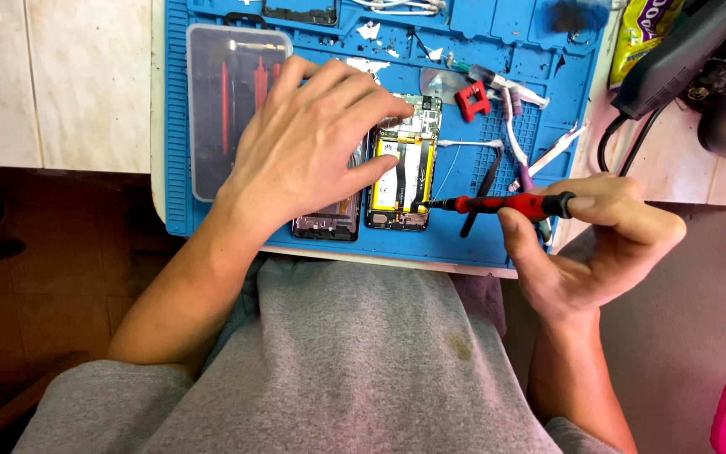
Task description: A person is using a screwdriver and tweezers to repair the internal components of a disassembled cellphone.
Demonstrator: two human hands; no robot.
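Looking down from the head view, a left hand [308, 139] is spread over an opened phone [401, 168] on a blue work mat [481, 231], fingers [388, 105] released and resting on its circuit board and yellow-banded battery. Just right of them, the right hand [598, 231] has its fingers clenched around a red-handled screwdriver [502, 204], whose tip touches the phone's lower edge. Beyond the left fingers lies a clear tool case [216, 101]. A red clip [472, 99] sits above the screwdriver.

Grey knit shirt, short sleeves, small brownish stain near middle; left hand [313, 143], right hand [590, 244] apparently bare.
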